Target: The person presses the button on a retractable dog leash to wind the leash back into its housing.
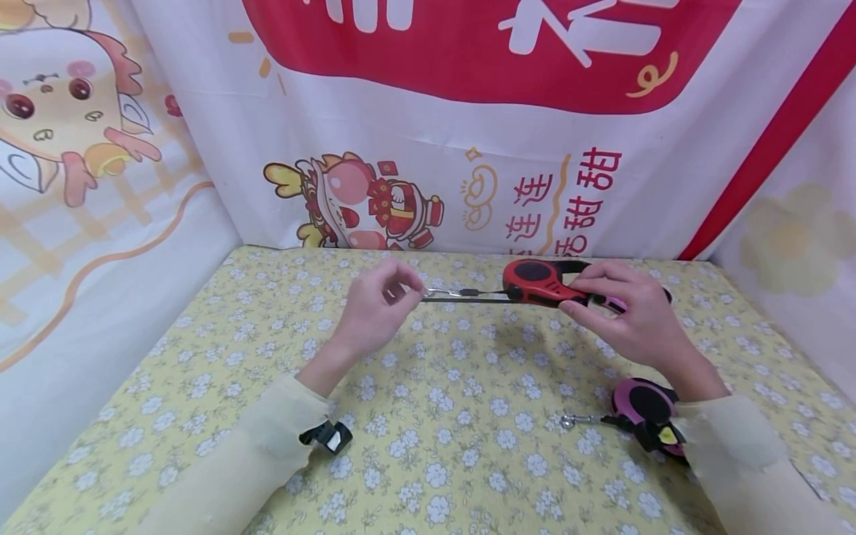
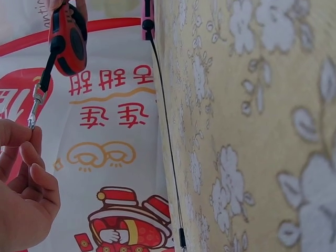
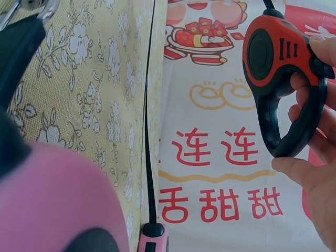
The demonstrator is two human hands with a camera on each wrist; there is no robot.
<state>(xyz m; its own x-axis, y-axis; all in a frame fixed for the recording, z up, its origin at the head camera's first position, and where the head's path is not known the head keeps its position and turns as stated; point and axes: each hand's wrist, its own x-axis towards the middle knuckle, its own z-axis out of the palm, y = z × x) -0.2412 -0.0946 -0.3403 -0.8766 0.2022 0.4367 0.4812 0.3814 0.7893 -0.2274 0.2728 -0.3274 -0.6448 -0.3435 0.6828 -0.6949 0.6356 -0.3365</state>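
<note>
My right hand [image 1: 635,316] grips the black handle of a red and black retractable dog leash [image 1: 533,281], raised above the table. Thumb and fingertips of my left hand [image 1: 373,308] pinch the metal clip [image 2: 34,107] at the end of its short black strap [image 2: 48,73]. Behind the red leash lies a pink retractable leash [image 3: 153,242], mostly hidden by it and my right hand in the head view. Its dark cord [image 2: 167,126] is drawn out along the table's back. A second pink and black retractable leash [image 1: 643,405] lies by my right forearm, its metal clip [image 1: 568,421] pointing left.
A yellow flowered cloth [image 1: 435,446] covers the table. Printed white and red fabric [image 1: 428,126] hangs along the table's back edge, and more fabric [image 1: 100,260] hangs at the left. A black strap with a buckle [image 1: 328,437] hangs from my left sleeve.
</note>
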